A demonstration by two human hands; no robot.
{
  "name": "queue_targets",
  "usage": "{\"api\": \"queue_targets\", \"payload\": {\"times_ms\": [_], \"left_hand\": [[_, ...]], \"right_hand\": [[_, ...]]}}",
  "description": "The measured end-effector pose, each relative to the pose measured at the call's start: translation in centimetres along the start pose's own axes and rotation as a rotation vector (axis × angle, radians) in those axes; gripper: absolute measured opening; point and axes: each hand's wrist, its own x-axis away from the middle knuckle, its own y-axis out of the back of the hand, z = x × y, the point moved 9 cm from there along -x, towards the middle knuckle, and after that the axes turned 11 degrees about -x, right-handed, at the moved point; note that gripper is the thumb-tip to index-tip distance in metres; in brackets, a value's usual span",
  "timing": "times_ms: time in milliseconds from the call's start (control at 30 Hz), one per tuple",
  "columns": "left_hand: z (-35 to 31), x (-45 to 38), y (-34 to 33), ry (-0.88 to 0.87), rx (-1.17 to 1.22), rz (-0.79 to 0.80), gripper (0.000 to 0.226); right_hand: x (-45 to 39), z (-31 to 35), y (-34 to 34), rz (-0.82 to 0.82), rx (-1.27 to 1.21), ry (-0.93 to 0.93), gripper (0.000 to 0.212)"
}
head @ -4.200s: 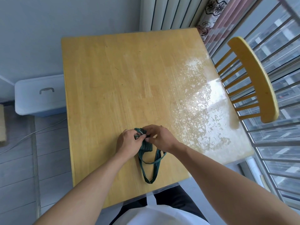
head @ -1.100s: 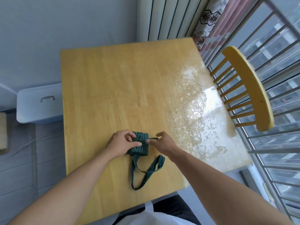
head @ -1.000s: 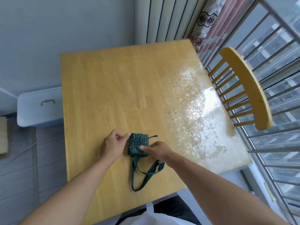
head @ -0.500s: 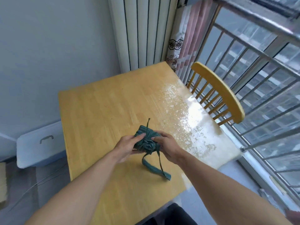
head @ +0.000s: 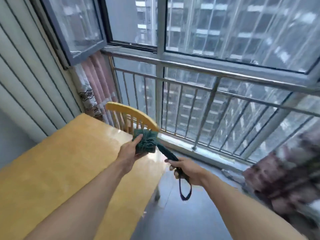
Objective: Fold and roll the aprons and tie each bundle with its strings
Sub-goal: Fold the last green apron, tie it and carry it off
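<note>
1. The left hand (head: 130, 152) grips the rolled green apron bundle (head: 146, 142), thumb over its top and fingers curled beneath, holding it in the air past the worktop (head: 57, 163) edge, in front of the chair (head: 131, 113).
2. The right hand (head: 186, 170) closes its fingers round the strings (head: 167, 153), which run taut from the bundle; a loop hangs below the fist.
3. Judged from the tension, the pull is meant to cinch the tie while the left hand braces the roll.
</note>
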Motion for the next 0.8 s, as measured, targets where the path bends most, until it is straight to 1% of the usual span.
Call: {"api": "queue_targets", "payload": {"times_ms": [100, 133, 167, 233, 267, 333, 400, 467, 567, 667, 733, 800], "left_hand": [[-0.4, 1.5, -9.2, 0.006, 0.056, 0.081, 0.019], [-0.3, 2.1, -12.2, 0.015, 0.055, 0.128, 0.020], [0.2, 3.3, -16.3, 0.026, 0.035, 0.196, 0.023], [1.0, 4.8, -21.9, 0.041, 0.005, 0.310, 0.027], [1.5, 5.4, -24.3, 0.048, -0.015, 0.348, 0.027], [2.8, 6.8, -29.7, 0.071, -0.067, 0.399, 0.028], [4.4, 8.2, -34.8, 0.102, -0.126, 0.451, 0.030], [6.2, 9.4, -38.9, 0.152, -0.166, 0.513, 0.032], [8.4, 12.3, -45.6, 0.218, -0.230, 0.655, 0.030], [10.0, 14.8, -51.0, 0.274, -0.302, 0.811, 0.031], [10.3, 17.0, -56.1, 0.294, -0.362, 0.918, 0.029], [10.2, 18.5, -60.3, 0.309, -0.390, 0.989, 0.027]], "right_hand": [[6.5, 0.3, 11.5, -0.152, 0.047, 0.048, 0.022], [9.2, 0.5, 14.6, -0.195, 0.075, 0.041, 0.026], [12.7, 0.5, 19.0, -0.256, 0.097, 0.047, 0.028], [18.1, 1.0, 25.5, -0.344, 0.132, 0.072, 0.023], [20.7, 1.3, 28.4, -0.390, 0.152, 0.089, 0.024], [26.5, 2.3, 34.5, -0.488, 0.143, 0.147, 0.032], [32.0, 3.8, 39.3, -0.574, 0.067, 0.243, 0.031], [36.7, 6.4, 41.9, -0.651, -0.003, 0.345, 0.024], [42.5, 9.7, 45.3, -0.743, -0.093, 0.491, 0.016], [46.0, 12.7, 46.8, -0.805, -0.201, 0.617, 0.016], [49.5, 14.7, 48.4, -0.877, -0.243, 0.705, 0.014], [52.2, 16.8, 49.5, -0.930, -0.268, 0.785, 0.011]]}}
